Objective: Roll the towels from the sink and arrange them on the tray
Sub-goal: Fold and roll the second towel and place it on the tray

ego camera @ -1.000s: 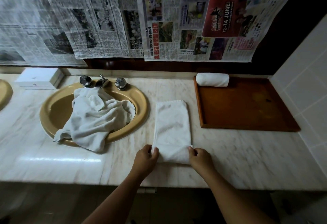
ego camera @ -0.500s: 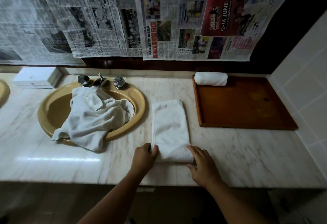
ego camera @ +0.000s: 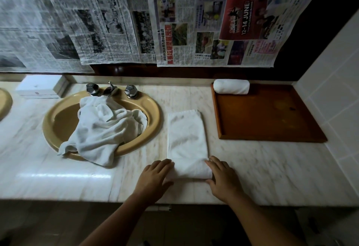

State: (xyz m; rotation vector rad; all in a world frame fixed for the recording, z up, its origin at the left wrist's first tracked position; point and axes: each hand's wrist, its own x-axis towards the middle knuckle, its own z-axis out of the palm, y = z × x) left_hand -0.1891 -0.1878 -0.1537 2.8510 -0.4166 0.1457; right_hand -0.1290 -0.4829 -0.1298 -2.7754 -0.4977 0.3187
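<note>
A folded white towel [ego camera: 187,140] lies lengthwise on the marble counter [ego camera: 272,170] between the sink and the tray. My left hand [ego camera: 155,176] touches its near left corner and my right hand [ego camera: 223,176] its near right corner, fingers fairly straight. The towel's near edge looks slightly rounded between them. More crumpled white towels [ego camera: 103,129] fill the tan sink [ego camera: 58,121] and hang over its front rim. The wooden tray [ego camera: 272,117] at the right holds one rolled towel [ego camera: 231,86] at its far left corner.
Chrome taps [ego camera: 111,90] stand behind the sink. A white box [ego camera: 38,89] sits at the far left, and part of a second basin [ego camera: 4,102] shows at the left edge. Newspaper sheets [ego camera: 174,22] cover the mirror. A tiled wall [ego camera: 334,90] bounds the right side.
Both hands went from pinching the towel's near corners to lying flatter against them. The towel's near edge has lifted slightly into a rounded fold.
</note>
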